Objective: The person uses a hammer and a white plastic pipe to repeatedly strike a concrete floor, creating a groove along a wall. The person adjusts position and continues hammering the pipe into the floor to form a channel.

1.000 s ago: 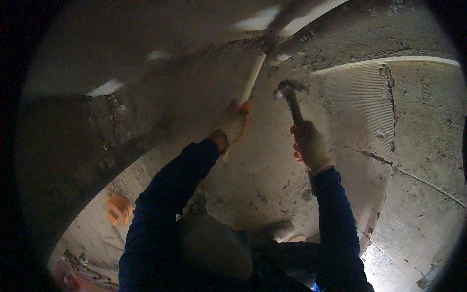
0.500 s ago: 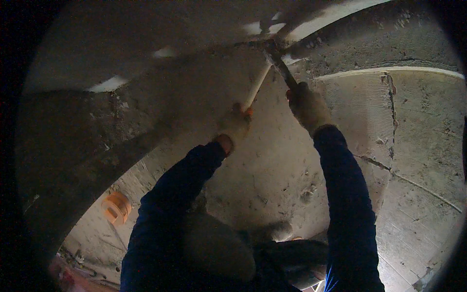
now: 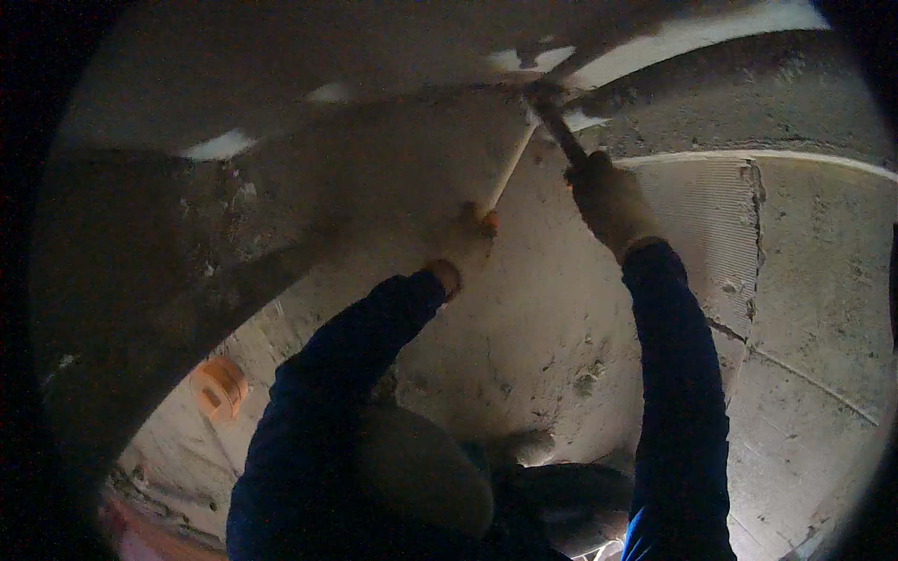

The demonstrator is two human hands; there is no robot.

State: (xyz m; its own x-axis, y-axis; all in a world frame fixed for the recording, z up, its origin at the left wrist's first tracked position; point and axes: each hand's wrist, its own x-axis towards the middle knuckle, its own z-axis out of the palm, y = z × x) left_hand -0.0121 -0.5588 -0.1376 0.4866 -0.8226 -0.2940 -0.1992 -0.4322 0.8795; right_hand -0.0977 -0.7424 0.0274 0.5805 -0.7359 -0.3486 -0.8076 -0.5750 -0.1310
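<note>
Overhead, right hand apparently drives hammer onto chisel.

Rough matt concrete wall — pale wooden rod.

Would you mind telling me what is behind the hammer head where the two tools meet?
Behind the hammer is rough grey concrete wall, with a pale strip above it. The hammer head and chisel tip cover the struck spot, so I cannot see its state.

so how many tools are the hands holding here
2. The left hand grips a pale rod-like tool angled up to the wall's top edge. The right hand grips a dark-handled hammer whose head meets that same spot. None other shows, though dark areas may hide some.
</note>
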